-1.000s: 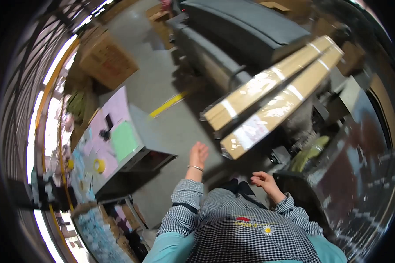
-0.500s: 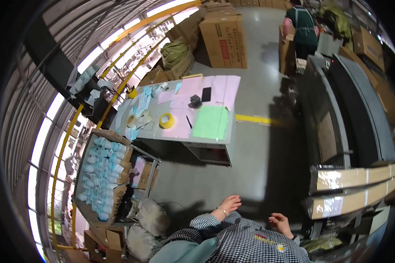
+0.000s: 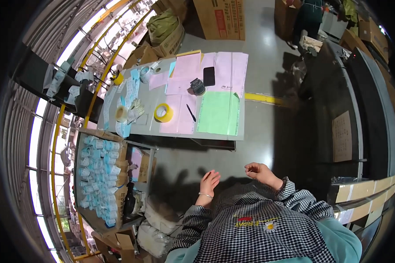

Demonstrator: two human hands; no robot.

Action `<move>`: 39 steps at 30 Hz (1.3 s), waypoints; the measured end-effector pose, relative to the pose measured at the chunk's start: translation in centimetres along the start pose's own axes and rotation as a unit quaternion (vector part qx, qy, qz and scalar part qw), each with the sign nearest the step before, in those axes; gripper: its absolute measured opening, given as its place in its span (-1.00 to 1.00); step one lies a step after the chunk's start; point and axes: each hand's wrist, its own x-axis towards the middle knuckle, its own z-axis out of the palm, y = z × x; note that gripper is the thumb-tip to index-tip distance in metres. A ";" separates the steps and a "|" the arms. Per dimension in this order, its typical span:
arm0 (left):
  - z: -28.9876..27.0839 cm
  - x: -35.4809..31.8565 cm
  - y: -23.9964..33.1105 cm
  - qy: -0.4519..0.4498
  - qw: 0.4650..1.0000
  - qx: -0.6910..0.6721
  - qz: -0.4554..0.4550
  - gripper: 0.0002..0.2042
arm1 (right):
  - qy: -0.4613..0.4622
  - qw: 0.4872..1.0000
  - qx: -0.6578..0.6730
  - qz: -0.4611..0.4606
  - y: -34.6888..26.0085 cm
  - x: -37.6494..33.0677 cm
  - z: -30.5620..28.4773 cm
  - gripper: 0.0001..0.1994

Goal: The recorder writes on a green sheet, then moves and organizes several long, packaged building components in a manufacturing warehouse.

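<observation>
We are seeing a pale-green rectangular sheet (image 3: 219, 113) lying flat on the grey bench (image 3: 142, 127), ahead of our fingers and well apart from them. Our left hand (image 3: 209, 183) is hanging with its fingers loosely open; our right hand (image 3: 263, 174) is showing curled fingers, and we cannot tell whether they are gripping anything. Beside the sheet, a black pen (image 3: 191, 112) is lying near a yellow tape roll (image 3: 167, 116).

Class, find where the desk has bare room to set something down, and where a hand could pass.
The desk is bare between the white glove and yellow tape roll. A hand could probably pass over the floor between the desk and dark machine. Crowded: the desk's left end, with blue strips, and the carton of blue bundles.
</observation>
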 end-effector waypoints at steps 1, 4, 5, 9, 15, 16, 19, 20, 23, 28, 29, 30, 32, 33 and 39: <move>0.6 0.7 0.1 0.007 1.000 0.006 0.007 -0.65 | -0.005 1.000 0.001 0.008 0.3 0.7 -0.5 -0.68; 1.9 3.3 1.8 0.073 0.995 0.002 0.062 -0.74 | -0.044 0.997 -0.067 0.024 0.8 2.8 -2.5 -0.66; 2.3 4.4 2.7 0.097 0.992 0.000 0.078 -0.76 | -0.050 0.996 -0.065 0.029 0.5 3.3 -3.2 -0.66; 2.5 9.9 8.1 0.155 0.970 0.065 0.173 -0.84 | -0.060 0.991 -0.078 0.092 0.5 5.6 -4.7 -0.65; 0.6 23.6 15.0 0.178 0.920 0.234 0.261 -0.84 | -0.044 0.991 -0.078 0.104 -2.4 9.7 -4.9 -0.67; 0.0 25.7 15.8 0.201 0.866 0.327 0.322 -0.83 | -0.042 0.990 -0.076 0.112 -3.3 10.6 -4.6 -0.67; -0.1 30.7 18.6 0.216 0.776 0.487 0.336 -0.71 | -0.002 0.992 -0.047 0.117 -5.0 13.4 -3.6 -0.68; 0.2 31.8 19.4 0.220 0.745 0.553 0.302 -0.63 | 0.021 0.991 -0.044 0.124 -5.2 14.5 -3.3 -0.68; 1.2 33.8 21.3 0.220 0.734 0.600 0.231 -0.54 | 0.062 0.988 -0.063 0.128 -6.8 17.9 -1.2 -0.68; 2.0 34.7 23.8 0.177 0.730 0.625 0.210 -0.55 | 0.076 0.989 -0.078 0.100 -7.5 22.4 3.4 -0.65; 3.0 34.3 24.3 0.168 0.707 0.648 0.228 -0.55 | 0.079 0.990 -0.085 0.085 -7.5 23.0 4.0 -0.65; 3.2 34.0 24.8 0.162 0.681 0.670 0.247 -0.56 | 0.079 0.990 -0.101 0.058 -7.7 23.8 4.7 -0.64; 2.9 34.2 24.9 0.150 0.671 0.677 0.263 -0.56 | 0.081 0.989 -0.108 0.060 -8.5 24.8 5.7 -0.64; 2.5 34.4 25.1 0.147 0.661 0.680 0.281 -0.56 | 0.075 0.989 -0.119 0.055 -9.1 25.3 6.0 -0.64; -0.7 34.9 23.6 0.098 0.777 0.570 0.247 -0.74 | 0.108 0.984 -0.135 0.035 -9.2 26.6 6.7 -0.63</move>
